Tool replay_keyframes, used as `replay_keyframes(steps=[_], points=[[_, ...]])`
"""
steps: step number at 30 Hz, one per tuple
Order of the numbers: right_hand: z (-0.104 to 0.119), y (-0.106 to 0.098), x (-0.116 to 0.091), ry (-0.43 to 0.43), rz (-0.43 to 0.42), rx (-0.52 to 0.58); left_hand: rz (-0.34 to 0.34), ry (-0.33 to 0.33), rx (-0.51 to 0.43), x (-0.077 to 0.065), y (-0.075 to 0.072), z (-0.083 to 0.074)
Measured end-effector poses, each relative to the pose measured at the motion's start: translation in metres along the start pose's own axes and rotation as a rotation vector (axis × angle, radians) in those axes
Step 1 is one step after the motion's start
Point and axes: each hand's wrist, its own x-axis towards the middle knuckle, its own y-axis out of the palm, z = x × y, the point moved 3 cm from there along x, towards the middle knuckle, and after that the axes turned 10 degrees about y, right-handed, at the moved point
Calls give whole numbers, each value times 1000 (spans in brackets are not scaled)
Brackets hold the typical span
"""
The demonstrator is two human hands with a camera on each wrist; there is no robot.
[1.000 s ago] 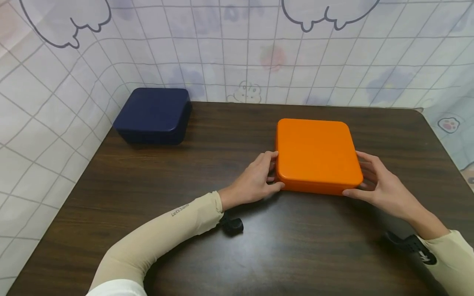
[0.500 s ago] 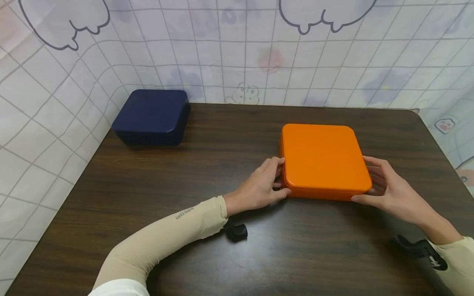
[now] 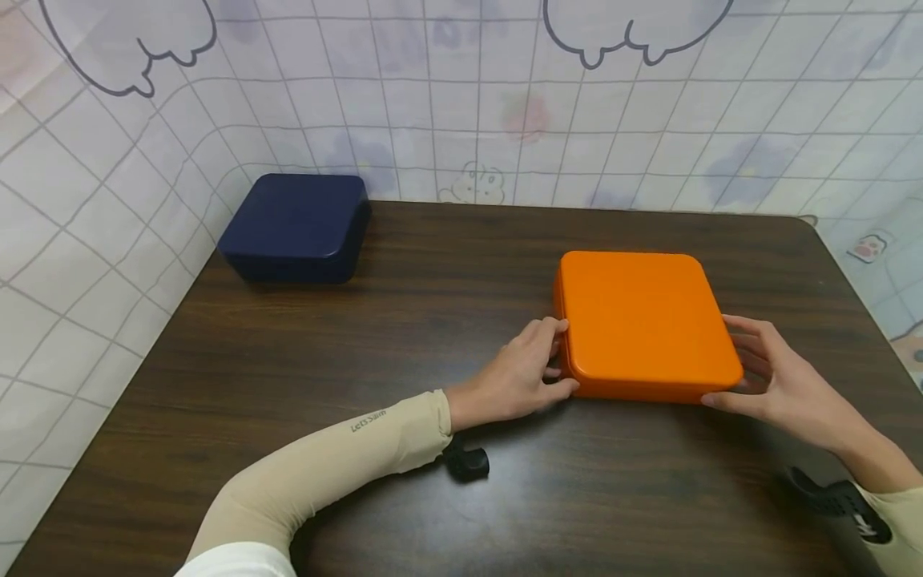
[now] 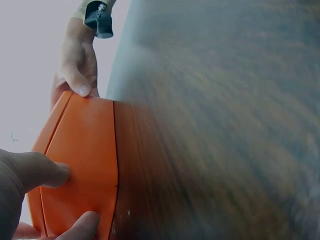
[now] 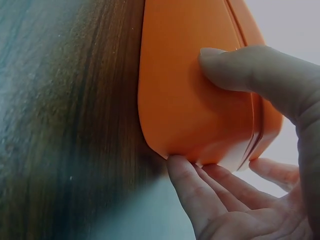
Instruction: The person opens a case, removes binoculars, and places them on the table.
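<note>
An orange zip-less hard case (image 3: 645,320) with rounded corners and a seam below its lid lies flat on the dark wooden table. At its near left corner, my left hand (image 3: 515,373) grips it, thumb on the front face and fingers along the left side. Opposite, my right hand (image 3: 793,393) holds the near right corner. The right wrist view shows that thumb (image 5: 235,67) pressed on the orange front face, with the fingertips against the side. In the left wrist view, the case's seamed front (image 4: 82,145) sits low against the tabletop.
A closed navy blue case (image 3: 296,228) stands at the back left of the table (image 3: 433,272). Behind and to the left hangs a white grid-patterned cloth (image 3: 461,104). A black wrist strap mount (image 3: 467,463) juts below my left wrist.
Both hands have moved the orange case to the right and nearer to me along the table. Their grip looks the same, and the navy case has stayed in place.
</note>
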Motion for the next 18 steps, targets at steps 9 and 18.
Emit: replay_keyframes(steps=[9, 18], points=[[-6, 0, -6, -2, -16, -11, 4, 36, 57, -2, 7, -7], [-7, 1, -10, -7, -20, -14, 14, 53, 103, -3, 9, -10]])
